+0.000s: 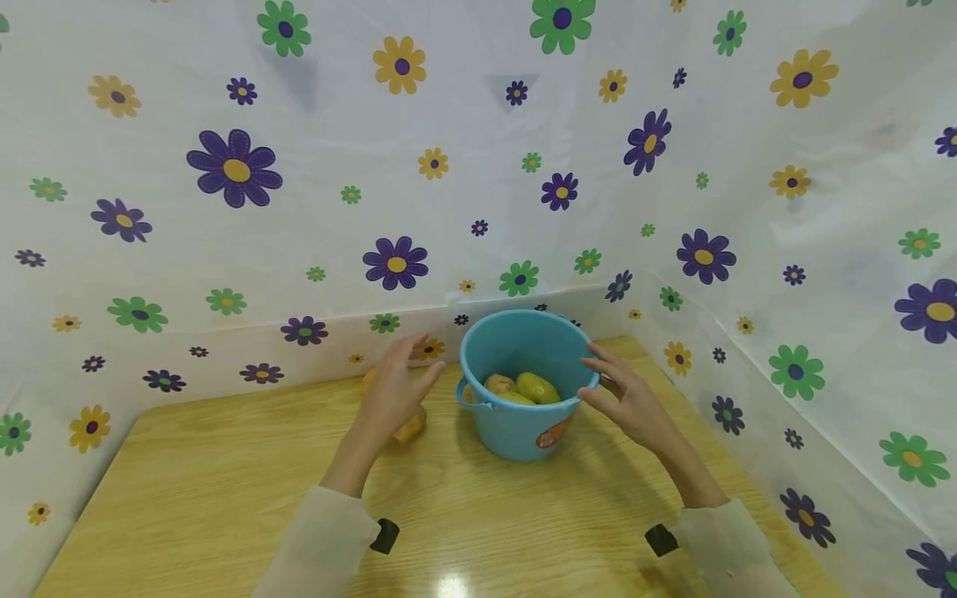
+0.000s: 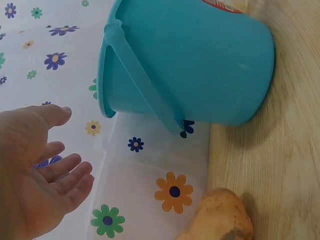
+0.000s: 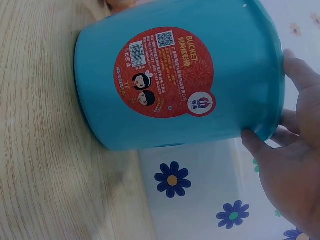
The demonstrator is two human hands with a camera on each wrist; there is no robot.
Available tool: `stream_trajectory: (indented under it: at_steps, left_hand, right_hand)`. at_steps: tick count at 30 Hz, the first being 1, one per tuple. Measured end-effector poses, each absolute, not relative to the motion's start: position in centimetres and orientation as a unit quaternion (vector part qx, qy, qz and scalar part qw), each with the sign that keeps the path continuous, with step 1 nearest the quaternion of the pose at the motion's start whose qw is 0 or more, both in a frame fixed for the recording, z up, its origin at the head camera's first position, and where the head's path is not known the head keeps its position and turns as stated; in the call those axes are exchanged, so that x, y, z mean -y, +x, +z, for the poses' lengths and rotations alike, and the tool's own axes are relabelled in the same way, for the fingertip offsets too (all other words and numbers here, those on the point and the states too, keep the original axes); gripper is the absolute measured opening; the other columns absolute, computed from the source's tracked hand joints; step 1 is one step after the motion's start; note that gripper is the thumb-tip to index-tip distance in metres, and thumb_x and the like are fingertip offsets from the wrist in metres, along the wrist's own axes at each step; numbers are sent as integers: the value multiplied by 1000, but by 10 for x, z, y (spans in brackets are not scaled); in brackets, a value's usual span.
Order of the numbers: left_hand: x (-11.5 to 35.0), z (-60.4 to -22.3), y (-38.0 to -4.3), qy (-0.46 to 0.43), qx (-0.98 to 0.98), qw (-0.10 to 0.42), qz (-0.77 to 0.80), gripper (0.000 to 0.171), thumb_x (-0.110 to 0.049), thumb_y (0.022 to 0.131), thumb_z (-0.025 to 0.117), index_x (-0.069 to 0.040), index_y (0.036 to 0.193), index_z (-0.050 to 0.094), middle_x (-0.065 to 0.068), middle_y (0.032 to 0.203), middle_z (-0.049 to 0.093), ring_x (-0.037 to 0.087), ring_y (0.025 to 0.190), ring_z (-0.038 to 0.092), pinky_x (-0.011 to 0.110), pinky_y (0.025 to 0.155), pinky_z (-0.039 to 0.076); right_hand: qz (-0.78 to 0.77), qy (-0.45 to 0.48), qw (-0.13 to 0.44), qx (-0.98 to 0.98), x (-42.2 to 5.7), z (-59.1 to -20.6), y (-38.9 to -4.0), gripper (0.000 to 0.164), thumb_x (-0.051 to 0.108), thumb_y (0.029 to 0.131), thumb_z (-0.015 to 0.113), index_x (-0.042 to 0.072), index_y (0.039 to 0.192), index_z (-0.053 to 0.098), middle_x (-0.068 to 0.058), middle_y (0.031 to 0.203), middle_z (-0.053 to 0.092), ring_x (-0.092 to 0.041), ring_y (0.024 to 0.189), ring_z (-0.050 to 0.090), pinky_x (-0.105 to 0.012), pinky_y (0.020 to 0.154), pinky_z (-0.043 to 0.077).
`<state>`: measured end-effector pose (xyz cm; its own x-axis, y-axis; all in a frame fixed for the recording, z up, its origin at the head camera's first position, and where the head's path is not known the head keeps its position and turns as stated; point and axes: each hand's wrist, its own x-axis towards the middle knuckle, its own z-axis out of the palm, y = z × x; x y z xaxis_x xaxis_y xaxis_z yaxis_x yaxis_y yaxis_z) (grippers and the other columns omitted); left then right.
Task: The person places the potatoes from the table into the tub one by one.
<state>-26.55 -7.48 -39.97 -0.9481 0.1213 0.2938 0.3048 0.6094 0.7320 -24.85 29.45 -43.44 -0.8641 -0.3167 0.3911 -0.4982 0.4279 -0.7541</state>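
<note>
A blue plastic bucket (image 1: 516, 432) stands upright on the table; its red label faces the right wrist camera. Inside lie a brown potato-like item (image 1: 499, 384), a green-yellow mango-like fruit (image 1: 537, 388) and a yellow item (image 1: 516, 398), partly hidden by the rim. My right hand (image 1: 628, 407) holds the bucket's right rim, with the thumb (image 3: 255, 142) against the outer wall. Left of the bucket, my left hand (image 1: 392, 390) is raised with relaxed fingers, apart from it and holding nothing. Below that hand sits a lumpy yellow-brown potato-like item (image 2: 222, 217), partly covered in the head view.
Another orange-yellow item (image 1: 369, 379) shows behind the left hand, mostly hidden. The bucket's handle (image 2: 142, 82) hangs down on its left side. Flower-patterned white sheeting (image 1: 463, 199) walls the wooden table (image 1: 224, 482) at the back and right.
</note>
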Motion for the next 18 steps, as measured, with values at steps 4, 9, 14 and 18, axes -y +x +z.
stream_trajectory:
  at_steps: [4, 9, 14, 18]
  left_hand:
    - [83, -404, -264, -115, 891, 110, -424, 59, -29, 101, 69, -4, 151, 48, 17, 149, 51, 35, 131, 54, 54, 109, 46]
    - [93, -410, -261, -116, 889, 115, -429, 59, -27, 100, 70, -2, 150, 48, 18, 148, 52, 37, 129, 55, 55, 109, 46]
    - [104, -419, -259, -106, 891, 113, -427, 61, -29, 100, 70, 0, 150, 48, 19, 148, 52, 39, 130, 54, 56, 109, 46]
    - [114, -425, -257, -98, 892, 109, -427, 63, -29, 101, 70, 2, 150, 46, 20, 149, 51, 39, 129, 54, 56, 108, 47]
  right_hand:
    - [478, 244, 97, 838, -294, -435, -249, 51, 5, 100, 68, -11, 144, 50, -22, 165, 28, -47, 149, 29, -41, 114, 36]
    - [476, 243, 97, 840, -294, -435, -248, 51, 6, 100, 68, -10, 144, 51, -22, 165, 28, -46, 149, 29, -38, 114, 36]
    - [479, 245, 97, 838, -294, -434, -248, 51, 5, 100, 68, -12, 144, 50, -24, 165, 28, -48, 149, 29, -32, 114, 36]
    - [479, 244, 98, 837, -294, -435, -248, 51, 4, 100, 68, -13, 144, 50, -24, 165, 28, -48, 149, 29, -27, 114, 36]
